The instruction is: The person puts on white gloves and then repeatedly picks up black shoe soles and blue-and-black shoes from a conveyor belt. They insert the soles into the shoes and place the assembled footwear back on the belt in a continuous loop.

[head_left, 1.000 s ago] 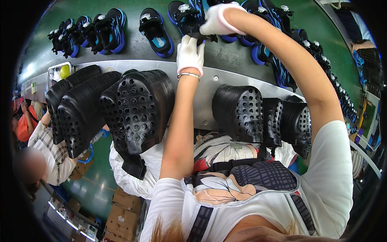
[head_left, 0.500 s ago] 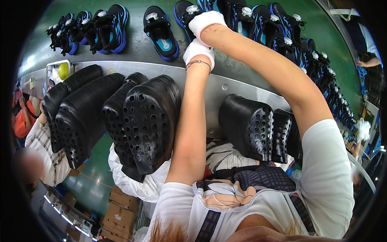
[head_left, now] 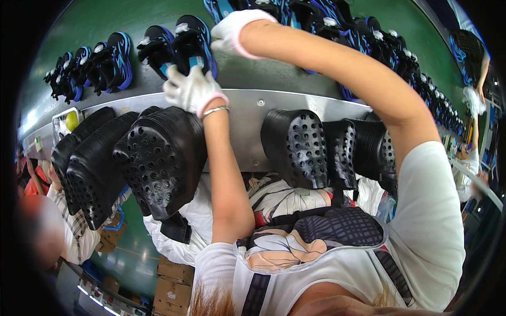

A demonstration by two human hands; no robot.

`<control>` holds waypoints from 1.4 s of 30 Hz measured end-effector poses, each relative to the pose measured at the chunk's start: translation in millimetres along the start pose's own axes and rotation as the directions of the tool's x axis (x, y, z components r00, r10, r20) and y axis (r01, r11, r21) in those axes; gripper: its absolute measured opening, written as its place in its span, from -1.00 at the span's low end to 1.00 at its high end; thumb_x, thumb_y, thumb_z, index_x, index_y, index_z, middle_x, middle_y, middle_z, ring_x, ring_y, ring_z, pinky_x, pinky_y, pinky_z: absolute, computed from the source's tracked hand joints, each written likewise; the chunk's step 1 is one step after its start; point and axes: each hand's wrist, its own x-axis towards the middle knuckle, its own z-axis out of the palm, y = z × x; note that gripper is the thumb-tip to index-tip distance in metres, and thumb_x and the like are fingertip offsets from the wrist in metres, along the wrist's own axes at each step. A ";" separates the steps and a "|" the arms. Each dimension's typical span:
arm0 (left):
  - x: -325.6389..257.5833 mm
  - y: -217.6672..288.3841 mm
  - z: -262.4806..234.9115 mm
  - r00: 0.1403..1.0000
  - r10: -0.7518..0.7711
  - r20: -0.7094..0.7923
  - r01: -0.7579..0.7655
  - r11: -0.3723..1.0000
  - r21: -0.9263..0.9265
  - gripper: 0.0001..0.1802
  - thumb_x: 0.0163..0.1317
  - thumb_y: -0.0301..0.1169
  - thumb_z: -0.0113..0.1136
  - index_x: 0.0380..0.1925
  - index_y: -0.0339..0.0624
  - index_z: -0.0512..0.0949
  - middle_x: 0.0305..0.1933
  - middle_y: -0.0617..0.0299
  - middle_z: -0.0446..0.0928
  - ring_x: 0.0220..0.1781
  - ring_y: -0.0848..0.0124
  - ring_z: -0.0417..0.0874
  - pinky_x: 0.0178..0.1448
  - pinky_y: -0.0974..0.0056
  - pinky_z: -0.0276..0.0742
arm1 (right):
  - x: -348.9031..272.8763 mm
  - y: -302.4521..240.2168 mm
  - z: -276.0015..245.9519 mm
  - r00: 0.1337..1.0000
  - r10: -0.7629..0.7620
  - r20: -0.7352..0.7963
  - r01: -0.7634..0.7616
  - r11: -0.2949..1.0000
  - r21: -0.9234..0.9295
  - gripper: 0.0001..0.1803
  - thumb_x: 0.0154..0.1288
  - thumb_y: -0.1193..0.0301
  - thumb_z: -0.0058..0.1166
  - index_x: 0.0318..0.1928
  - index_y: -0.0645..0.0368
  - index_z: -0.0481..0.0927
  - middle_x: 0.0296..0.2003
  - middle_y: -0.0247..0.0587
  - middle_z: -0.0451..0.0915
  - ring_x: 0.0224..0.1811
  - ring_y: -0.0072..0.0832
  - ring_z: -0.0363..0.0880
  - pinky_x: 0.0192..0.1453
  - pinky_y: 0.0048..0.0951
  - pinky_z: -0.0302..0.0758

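Note:
My left hand (head_left: 192, 90), in a white glove, has its fingers spread between the heel end of a black and blue sneaker (head_left: 193, 43) and a nested stack of black perforated plastic shoe forms (head_left: 161, 158). Nothing shows in its grasp. Beside that sneaker, on its right, is my gloved right hand (head_left: 232, 34); its fingers are bent and partly hidden, so any grip is unclear. A second sneaker (head_left: 157, 50) stands close on the left. Both sneakers have a pale piece on top near the toe and a light blue insole.
More sneakers line the green bench (head_left: 79, 39) to the left and right. Other black form stacks (head_left: 295, 147) hang along the metal rail (head_left: 237, 121) before me. A tray (head_left: 67, 122) with a yellow-green round thing sits left. Co-workers are at both sides.
My hands have come apart: the left has drawn back toward the black stack, and the right remains by the sneakers. Two sneakers now stand close together. The whole view has shifted.

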 end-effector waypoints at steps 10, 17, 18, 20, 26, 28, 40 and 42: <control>65.4 -14.4 29.3 0.943 -0.323 0.084 0.326 0.945 -0.032 -0.65 0.10 -0.24 0.31 -0.07 0.09 0.61 0.35 0.09 0.14 0.30 -0.09 0.20 0.18 0.01 0.53 | -181.1 64.8 -12.8 0.995 -0.054 -0.082 0.062 0.992 0.108 -0.74 0.30 0.24 -0.12 -0.30 0.10 0.59 -0.35 -0.12 0.64 -0.27 -0.10 0.61 -0.07 -0.23 0.55; 4.8 -14.7 32.3 0.971 0.169 -0.167 -0.185 0.979 -0.085 -0.48 0.04 -0.18 0.30 0.07 0.06 0.52 0.31 -0.01 0.21 0.24 -0.09 0.26 0.28 -0.05 0.34 | -261.4 26.5 34.5 0.933 -0.246 -0.264 0.324 0.894 0.309 -0.65 0.14 0.15 0.12 -0.17 0.13 0.57 -0.29 -0.09 0.56 -0.23 -0.14 0.55 -0.12 -0.22 0.50; -0.5 -17.7 31.3 0.972 0.192 -0.138 -0.212 0.966 -0.146 -0.48 0.06 -0.19 0.29 0.07 0.03 0.51 0.32 0.00 0.22 0.22 -0.10 0.28 0.27 -0.05 0.36 | -260.9 19.5 41.4 0.916 -0.271 -0.296 0.352 0.896 0.270 -0.60 0.05 0.19 0.25 -0.15 0.17 0.55 -0.28 -0.13 0.55 -0.22 -0.17 0.55 -0.11 -0.26 0.50; -2.2 -5.9 14.3 0.985 0.169 0.040 -0.152 0.948 -0.279 -0.49 0.09 -0.22 0.27 0.09 0.01 0.48 0.32 0.06 0.27 0.18 -0.06 0.36 0.23 0.01 0.42 | -266.9 5.5 44.7 0.912 -0.312 -0.268 0.363 0.917 0.168 -0.49 -0.02 0.16 0.29 -0.11 0.19 0.51 -0.23 -0.12 0.52 -0.20 -0.14 0.53 -0.10 -0.22 0.48; 60.7 38.4 24.7 0.847 0.531 0.000 -0.467 0.745 -0.476 -0.42 0.13 -0.28 0.23 0.20 0.00 0.37 0.30 0.05 0.34 0.16 -0.05 0.47 0.22 0.06 0.44 | -271.7 -2.4 59.8 0.857 -0.313 -0.409 0.388 0.915 0.112 -0.62 0.07 0.19 0.25 -0.27 0.18 0.43 -0.34 -0.14 0.45 -0.26 -0.23 0.52 -0.19 -0.26 0.45; 77.0 38.3 53.1 0.795 0.546 0.266 -0.427 0.814 -0.394 -0.42 0.16 -0.29 0.20 0.22 0.01 0.33 0.28 -0.05 0.35 0.21 -0.10 0.45 0.24 0.04 0.43 | -272.5 -4.0 62.3 0.875 -0.261 -0.407 0.326 0.941 0.097 -0.56 0.03 0.15 0.28 -0.26 0.19 0.43 -0.34 -0.15 0.46 -0.27 -0.24 0.51 -0.19 -0.27 0.45; 97.4 45.0 12.0 0.769 0.479 0.424 -0.266 0.842 -0.468 -0.61 0.14 -0.13 0.18 -0.08 -0.04 0.63 -0.04 0.04 0.63 0.01 0.10 0.63 0.15 0.23 0.49 | -272.5 -1.3 64.3 0.893 -0.170 -0.416 0.265 0.947 0.183 -0.60 0.05 0.18 0.26 -0.25 0.17 0.45 -0.29 -0.16 0.48 -0.23 -0.26 0.54 -0.15 -0.27 0.47; 69.7 37.7 11.7 0.660 0.432 0.614 -0.274 0.900 -0.339 -0.46 0.12 -0.06 0.16 0.08 -0.04 0.53 0.12 -0.01 0.53 0.16 0.06 0.53 0.29 0.19 0.39 | -269.9 -2.0 61.9 0.935 -0.157 -0.319 0.219 0.961 0.169 -0.58 0.13 0.13 0.17 -0.18 0.21 0.48 -0.19 -0.07 0.48 -0.13 -0.22 0.54 -0.09 -0.23 0.49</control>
